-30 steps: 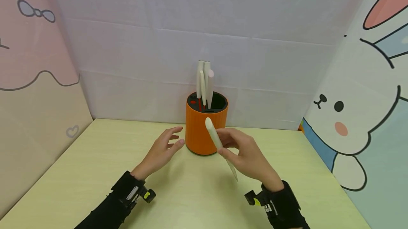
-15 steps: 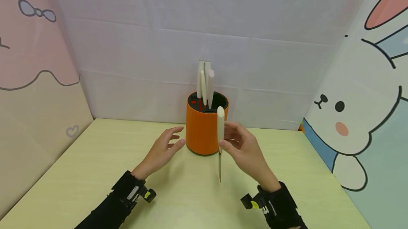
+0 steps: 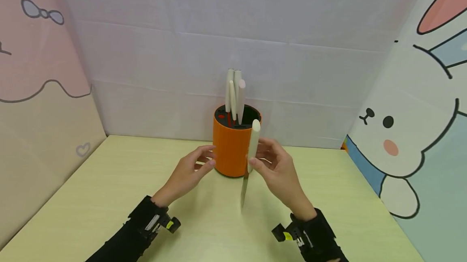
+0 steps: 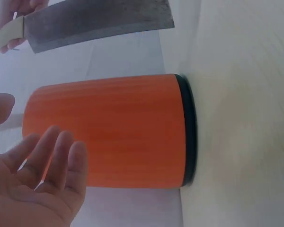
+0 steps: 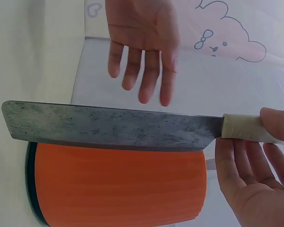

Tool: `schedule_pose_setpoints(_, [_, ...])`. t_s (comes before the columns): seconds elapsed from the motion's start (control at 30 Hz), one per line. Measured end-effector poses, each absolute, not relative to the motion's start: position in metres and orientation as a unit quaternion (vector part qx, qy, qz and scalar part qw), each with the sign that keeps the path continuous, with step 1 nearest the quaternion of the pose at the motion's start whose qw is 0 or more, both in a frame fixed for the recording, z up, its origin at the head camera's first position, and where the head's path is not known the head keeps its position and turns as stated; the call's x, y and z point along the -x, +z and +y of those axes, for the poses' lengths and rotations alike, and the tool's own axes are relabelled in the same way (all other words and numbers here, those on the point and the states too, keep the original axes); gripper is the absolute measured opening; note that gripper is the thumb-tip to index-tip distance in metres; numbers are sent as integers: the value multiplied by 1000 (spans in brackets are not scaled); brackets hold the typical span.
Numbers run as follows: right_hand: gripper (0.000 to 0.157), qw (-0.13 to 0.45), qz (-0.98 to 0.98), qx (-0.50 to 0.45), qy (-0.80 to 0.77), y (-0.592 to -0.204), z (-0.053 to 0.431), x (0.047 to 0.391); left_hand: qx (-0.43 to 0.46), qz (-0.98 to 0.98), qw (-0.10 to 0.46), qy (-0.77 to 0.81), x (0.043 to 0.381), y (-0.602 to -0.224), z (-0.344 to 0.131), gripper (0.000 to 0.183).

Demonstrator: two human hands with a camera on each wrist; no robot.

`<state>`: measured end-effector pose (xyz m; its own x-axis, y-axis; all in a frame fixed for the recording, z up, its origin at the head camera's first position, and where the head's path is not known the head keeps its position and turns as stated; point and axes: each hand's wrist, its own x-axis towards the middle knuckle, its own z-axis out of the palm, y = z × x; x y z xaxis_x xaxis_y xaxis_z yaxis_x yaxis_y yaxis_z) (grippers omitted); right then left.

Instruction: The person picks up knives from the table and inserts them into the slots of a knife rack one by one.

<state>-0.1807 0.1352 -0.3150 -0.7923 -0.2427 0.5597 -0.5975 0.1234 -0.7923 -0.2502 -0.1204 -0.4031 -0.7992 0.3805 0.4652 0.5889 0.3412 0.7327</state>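
Note:
My right hand [image 3: 277,170] pinches the pale handle of a broad-bladed kitchen knife [image 3: 254,140] between thumb and fingers. The handle points up and the blade hangs down, its lower end slanting slightly left, in front of an orange knife block [image 3: 230,148]. In the right wrist view the long, stained grey blade [image 5: 113,126] has a squared end. Fingers relaxed, my left hand [image 3: 189,172] holds nothing and has its fingertips right at the block's left side. The left wrist view shows its palm [image 4: 33,198] and spread fingers beside the block.
Several white-handled knives [image 3: 233,91] stand in slots in the block's black top. Right of them is a wide dark opening [image 3: 252,115]. The block stands on a pale wooden table [image 3: 109,197], close to a white back wall [image 3: 164,71]. Cartoon-printed panels [image 3: 397,140] flank the table.
The knife has swung from a slant with its handle leaning left to nearly upright, blade end now further left. My right hand has shifted slightly; my left hand has edged right to the block.

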Motion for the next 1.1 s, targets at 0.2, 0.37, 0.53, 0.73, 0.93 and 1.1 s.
schedule_pose_setpoints(0.2, [45, 150, -733, -286, 598, -315, 135, 181, 345, -778, 149, -503, 241, -374, -99, 41])
schedule_pose_setpoints(0.37, [46, 156, -733, -286, 597, -322, 137, 185, 368, -759, 165, -512, 239, -349, -78, 39])
schedule_pose_setpoints(0.53, [47, 155, -730, -291, 599, -324, 137, 187, 378, -749, 180, -513, 240, -328, -60, 40])
schedule_pose_setpoints(0.73, [44, 156, -725, -297, 602, -317, 132, 180, 380, -738, 194, -523, 236, -311, -45, 39])
schedule_pose_setpoints(0.93, [45, 163, -731, -295, 594, -315, 132, 178, 383, -730, 200, -529, 235, -307, -36, 35])
schedule_pose_setpoints(1.1, [45, 165, -732, -292, 593, -314, 132, 176, 384, -726, 209, -532, 234, -306, -33, 33])
